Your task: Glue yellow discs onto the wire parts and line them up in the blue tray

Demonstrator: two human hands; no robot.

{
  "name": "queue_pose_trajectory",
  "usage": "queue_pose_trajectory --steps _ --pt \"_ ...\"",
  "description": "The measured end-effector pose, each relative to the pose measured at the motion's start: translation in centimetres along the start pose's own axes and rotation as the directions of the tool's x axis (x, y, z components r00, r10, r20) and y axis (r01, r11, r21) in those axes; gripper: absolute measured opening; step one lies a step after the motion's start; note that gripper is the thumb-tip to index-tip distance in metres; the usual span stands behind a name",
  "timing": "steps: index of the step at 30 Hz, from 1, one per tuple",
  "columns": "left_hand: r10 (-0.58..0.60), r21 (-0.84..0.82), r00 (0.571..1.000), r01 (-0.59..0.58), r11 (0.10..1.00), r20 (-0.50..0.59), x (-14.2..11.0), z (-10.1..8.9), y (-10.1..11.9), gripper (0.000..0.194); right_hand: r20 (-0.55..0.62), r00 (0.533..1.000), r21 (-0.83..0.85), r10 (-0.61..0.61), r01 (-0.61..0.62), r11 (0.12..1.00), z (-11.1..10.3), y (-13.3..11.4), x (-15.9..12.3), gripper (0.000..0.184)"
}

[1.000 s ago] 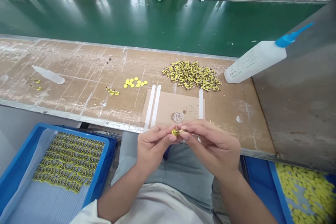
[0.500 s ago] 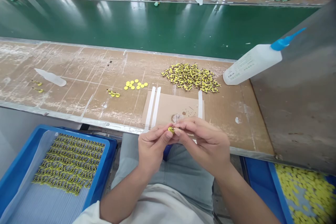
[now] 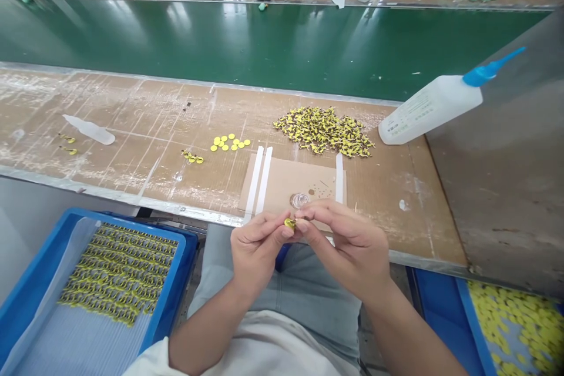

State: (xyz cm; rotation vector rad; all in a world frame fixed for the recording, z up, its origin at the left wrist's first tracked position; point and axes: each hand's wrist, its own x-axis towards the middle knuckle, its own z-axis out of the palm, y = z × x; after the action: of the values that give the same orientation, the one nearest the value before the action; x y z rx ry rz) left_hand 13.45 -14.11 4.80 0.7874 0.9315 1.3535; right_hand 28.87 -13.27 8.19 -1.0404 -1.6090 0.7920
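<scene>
Head view showed your two hands close together, just before the near edge of the desk (image 3: 145, 173). The grip of your left hand (image 3: 254, 249) was closed on a small yellow piece (image 3: 289, 223), which it pinched between thumb and finger. Your right hand (image 3: 352, 247) came to this piece from the other side, its fingertips just beside or touching it; whether they also clenched it, I cannot tell. So the piece lay between the two grips, to the right of the left one and to the left of the right one, with the left being nearer. Its round yellow face was at the left fingertips, and its thinner dark part pointed toward the right fingertips. The long axis seemed to go roughly from left to right, but the fingers covered too much to be sure of the tilt. Just beyond the piece, a small clear dish (image 3: 300, 200) was on the cardboard sheet (image 3: 282, 179). Farther behind were the yellow discs (image 3: 235, 142) and, more to the right, the pile of yellow-and-dark parts (image 3: 326, 132).
</scene>
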Motion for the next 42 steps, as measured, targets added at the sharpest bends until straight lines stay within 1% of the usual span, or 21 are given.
queue_pose_trajectory --steps 4,8,11,15,17,20,24,26,28,34,40,42 --pt "0.060 0.027 0.998 -0.061 0.998 0.012 0.1 -0.1 0.1 0.018 0.007 0.999 0.004 -0.046 0.046 0.999 0.1 -0.1 0.2 0.021" --pt "0.089 0.045 0.995 -0.090 0.995 0.037 0.1 -0.4 0.3 0.019 0.026 0.998 0.026 -0.063 0.062 0.998 0.1 -0.3 0.5 0.023" --pt "0.053 0.016 0.998 -0.053 0.998 0.046 0.2 -0.4 0.4 0.018 0.024 0.998 0.026 -0.050 0.049 0.998 0.2 -0.3 0.4 0.021" --pt "-0.080 -0.060 0.993 0.085 0.995 0.085 0.5 -0.2 0.7 0.015 -0.014 1.000 0.027 0.017 -0.016 1.000 0.3 0.2 -0.1 0.022" --pt "-0.112 -0.077 0.989 0.119 0.990 0.097 0.6 -0.1 0.7 0.014 -0.023 0.999 0.020 0.032 -0.032 0.999 0.3 0.4 -0.3 0.023" --pt "-0.107 -0.075 0.991 0.113 0.991 0.078 0.5 0.0 0.7 0.014 -0.007 1.000 -0.003 0.030 -0.030 1.000 0.3 0.4 -0.3 0.021" --pt "-0.099 -0.046 0.995 0.100 0.994 0.027 0.4 0.0 0.4 0.016 0.011 0.999 -0.014 0.032 -0.032 0.999 0.3 0.3 0.0 0.019" --pt "-0.103 -0.042 0.995 0.103 0.994 0.003 0.4 0.0 0.4 0.017 0.019 0.999 -0.003 0.041 -0.041 0.999 0.3 0.4 0.1 0.019" --pt "-0.104 -0.040 0.995 0.104 0.994 0.003 0.5 0.0 0.4 0.016 0.021 0.998 0.024 0.060 -0.060 0.998 0.4 0.5 0.1 0.019" --pt "-0.121 -0.058 0.985 0.129 0.990 0.124 0.9 -0.4 0.9 0.013 -0.038 0.993 0.111 0.115 -0.110 0.988 0.4 0.5 -0.6 0.018" --pt "-0.074 -0.074 0.973 0.092 0.993 0.218 0.5 -0.6 1.0 0.017 0.042 0.986 0.189 0.162 -0.167 0.968 -0.4 -0.4 -0.9 0.014" --pt "-0.059 -0.076 0.969 0.080 0.994 0.242 0.4 -0.7 1.1 0.017 0.053 0.984 0.200 0.171 -0.178 0.963 -0.6 -0.5 -0.9 0.013"
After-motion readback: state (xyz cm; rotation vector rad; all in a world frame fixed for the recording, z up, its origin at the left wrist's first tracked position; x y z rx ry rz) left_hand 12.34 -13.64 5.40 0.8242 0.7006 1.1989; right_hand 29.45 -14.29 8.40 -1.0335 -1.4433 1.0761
